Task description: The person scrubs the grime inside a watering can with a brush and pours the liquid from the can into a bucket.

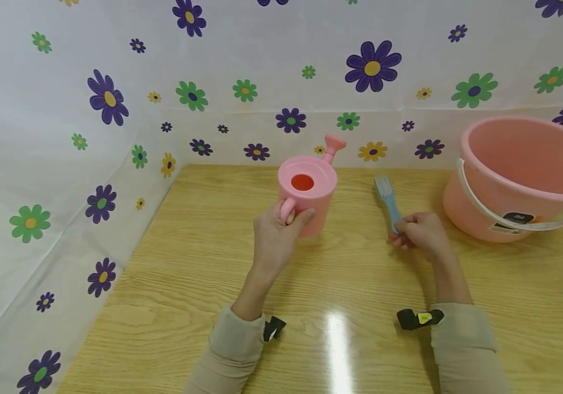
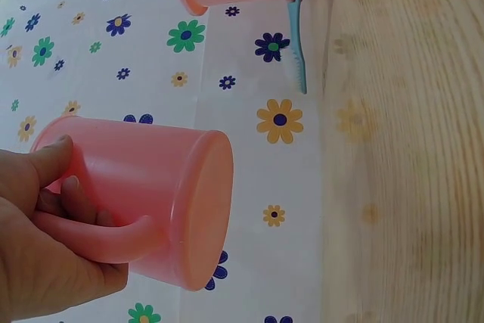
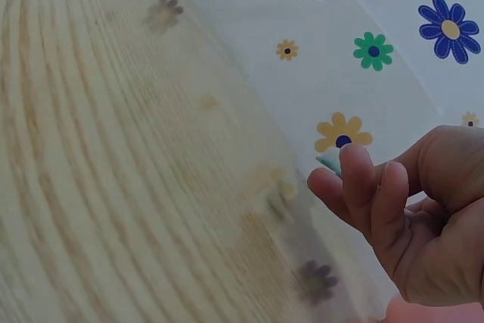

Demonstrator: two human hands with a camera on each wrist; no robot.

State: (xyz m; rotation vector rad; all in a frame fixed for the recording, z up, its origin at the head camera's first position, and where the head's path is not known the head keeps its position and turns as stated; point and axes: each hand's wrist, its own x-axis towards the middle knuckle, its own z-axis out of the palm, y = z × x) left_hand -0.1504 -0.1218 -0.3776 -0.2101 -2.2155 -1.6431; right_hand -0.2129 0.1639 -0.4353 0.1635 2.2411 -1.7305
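My left hand (image 1: 275, 238) grips a pink watering can (image 1: 313, 210) by its handle, with the thumb against the can's side. The can is held above the table, its round top opening and sprinkler spout visible in the head view. In the left wrist view the can's flat base (image 2: 208, 209) faces right. To the right, my right hand (image 1: 421, 232) pinches the handle end of a light blue brush (image 1: 390, 203), whose pale bristled head points away from me. The fingers hide most of the brush in the right wrist view.
A large pink bucket (image 1: 478, 205) with a white handle stands on the table, right of my right hand. The wood-grain table (image 1: 202, 273) reaches back to a white flower-printed sheet (image 1: 261, 54), which also hangs along the left side.
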